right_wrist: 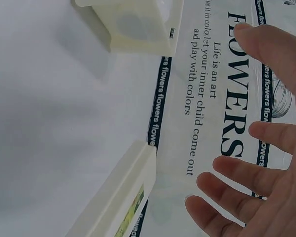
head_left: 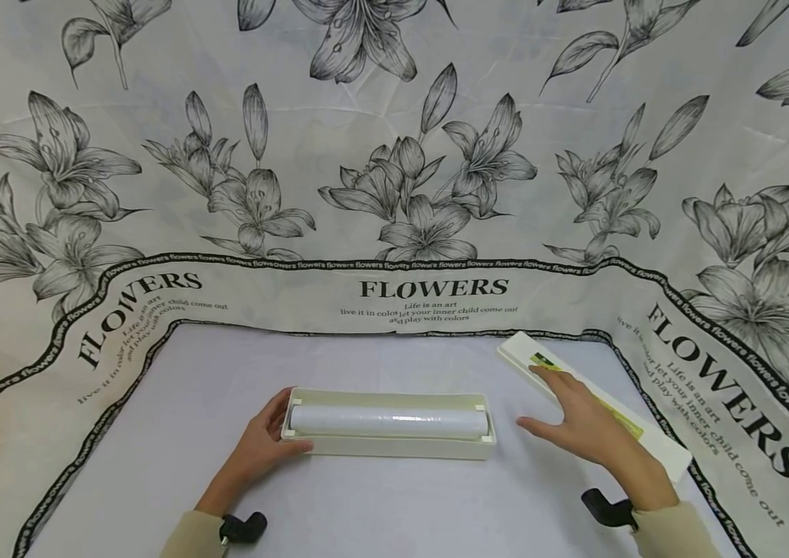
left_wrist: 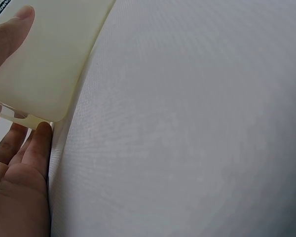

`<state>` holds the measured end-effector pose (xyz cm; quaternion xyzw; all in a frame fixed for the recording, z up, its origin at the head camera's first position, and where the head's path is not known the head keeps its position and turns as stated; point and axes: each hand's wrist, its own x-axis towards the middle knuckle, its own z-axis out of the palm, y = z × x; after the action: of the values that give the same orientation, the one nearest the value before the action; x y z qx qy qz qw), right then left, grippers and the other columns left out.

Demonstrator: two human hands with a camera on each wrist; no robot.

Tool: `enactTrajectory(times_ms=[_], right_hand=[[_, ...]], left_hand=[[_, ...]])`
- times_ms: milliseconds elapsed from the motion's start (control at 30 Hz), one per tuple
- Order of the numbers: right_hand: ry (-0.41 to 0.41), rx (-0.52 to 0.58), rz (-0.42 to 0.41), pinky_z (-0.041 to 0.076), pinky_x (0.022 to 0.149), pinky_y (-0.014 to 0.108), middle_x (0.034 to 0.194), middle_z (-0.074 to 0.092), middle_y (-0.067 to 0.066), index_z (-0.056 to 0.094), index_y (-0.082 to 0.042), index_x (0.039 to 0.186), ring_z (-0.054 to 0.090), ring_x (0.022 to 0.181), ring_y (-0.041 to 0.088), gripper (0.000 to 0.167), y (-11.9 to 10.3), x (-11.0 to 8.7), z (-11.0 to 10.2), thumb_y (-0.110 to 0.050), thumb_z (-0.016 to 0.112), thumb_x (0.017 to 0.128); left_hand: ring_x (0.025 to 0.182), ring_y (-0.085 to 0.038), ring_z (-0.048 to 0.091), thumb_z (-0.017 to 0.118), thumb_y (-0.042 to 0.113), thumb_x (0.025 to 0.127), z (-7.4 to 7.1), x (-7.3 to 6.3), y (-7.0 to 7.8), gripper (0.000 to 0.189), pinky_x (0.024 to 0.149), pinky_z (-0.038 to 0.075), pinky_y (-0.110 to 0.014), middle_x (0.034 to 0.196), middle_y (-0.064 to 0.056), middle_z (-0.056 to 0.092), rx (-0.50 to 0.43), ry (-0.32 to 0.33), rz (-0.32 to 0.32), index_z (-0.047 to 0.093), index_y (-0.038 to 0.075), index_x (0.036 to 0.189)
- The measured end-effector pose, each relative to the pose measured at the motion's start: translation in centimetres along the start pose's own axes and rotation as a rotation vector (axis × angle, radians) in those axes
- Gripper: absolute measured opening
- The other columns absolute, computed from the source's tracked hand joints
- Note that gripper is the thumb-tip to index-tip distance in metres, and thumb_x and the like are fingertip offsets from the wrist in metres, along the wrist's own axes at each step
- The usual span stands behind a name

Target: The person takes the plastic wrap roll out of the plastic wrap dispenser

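A cream plastic wrap dispenser box (head_left: 401,447) lies lengthwise across the white surface with its top off. Inside it sits a shiny roll of cling film (head_left: 391,421). My left hand (head_left: 255,438) grips the box's left end, thumb along the front wall and fingers around the end. In the left wrist view the thumb presses on the box's side (left_wrist: 54,59). My right hand (head_left: 586,422), fingers spread, hovers above the long cream lid (head_left: 520,353) with its yellow-green label. The right wrist view shows that hand (right_wrist: 266,173) holding nothing, apart from the lid (right_wrist: 108,197).
A white cloth (head_left: 394,511) covers the working surface. Around it runs a patterned border with black edging and printed words (head_left: 434,288). Behind rises fabric with drawn lilies (head_left: 429,225). The lid lies slanted across the surface's right edge.
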<state>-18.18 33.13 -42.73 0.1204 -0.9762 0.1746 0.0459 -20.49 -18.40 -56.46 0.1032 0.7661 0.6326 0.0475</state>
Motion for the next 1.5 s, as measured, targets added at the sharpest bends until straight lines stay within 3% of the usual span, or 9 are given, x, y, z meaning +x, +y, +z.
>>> enactTrajectory(times_ms=[333, 600, 800, 1500], right_hand=[[-0.017, 0.012, -0.074, 0.046, 0.103, 0.070, 0.150, 0.051, 0.028, 0.046, -0.005, 0.152, 0.048, 0.136, 0.052, 0.089, -1.4, 1.2, 0.5, -0.056, 0.078, 0.086], [-0.040, 0.060, -0.102, 0.060, 0.087, 0.052, 0.142, 0.058, 0.021, 0.053, -0.008, 0.147, 0.065, 0.112, 0.036, 0.077, -2.1, 1.9, 1.9, -0.049, 0.080, 0.087], [-0.034, 0.067, -0.122, 0.059, 0.082, 0.043, 0.136, 0.064, 0.015, 0.059, -0.008, 0.141, 0.066, 0.105, 0.029, 0.068, -2.7, 2.1, 2.5, -0.043, 0.082, 0.087], [-0.152, 0.151, -0.213, 0.058, 0.082, 0.037, 0.128, 0.065, 0.011, 0.060, -0.005, 0.136, 0.064, 0.101, 0.021, 0.055, -4.4, 2.9, 4.9, -0.036, 0.077, 0.093]], left_hand=[[0.151, -0.035, 0.035, 0.092, 0.014, 0.078, 0.1, 0.0, -0.1, 0.105, 0.103, 0.042, -0.007, 0.160, -0.017, 0.040, -0.001, -0.002, 0.016, 0.029, 0.013, 0.162], [0.152, -0.035, 0.033, 0.092, 0.015, 0.077, 0.0, 0.1, -0.1, 0.106, 0.104, 0.041, -0.007, 0.163, -0.016, 0.038, 0.000, -0.002, -0.017, 0.029, 0.013, 0.162], [0.153, -0.032, 0.031, 0.092, 0.016, 0.077, 0.0, 0.2, -0.2, 0.107, 0.105, 0.038, -0.005, 0.164, -0.015, 0.036, 0.008, 0.000, -0.019, 0.028, 0.012, 0.162], [0.152, -0.032, 0.032, 0.092, 0.016, 0.078, 0.0, 0.0, -0.3, 0.105, 0.105, 0.039, -0.005, 0.163, -0.015, 0.037, 0.008, 0.000, 0.014, 0.030, 0.014, 0.162]])
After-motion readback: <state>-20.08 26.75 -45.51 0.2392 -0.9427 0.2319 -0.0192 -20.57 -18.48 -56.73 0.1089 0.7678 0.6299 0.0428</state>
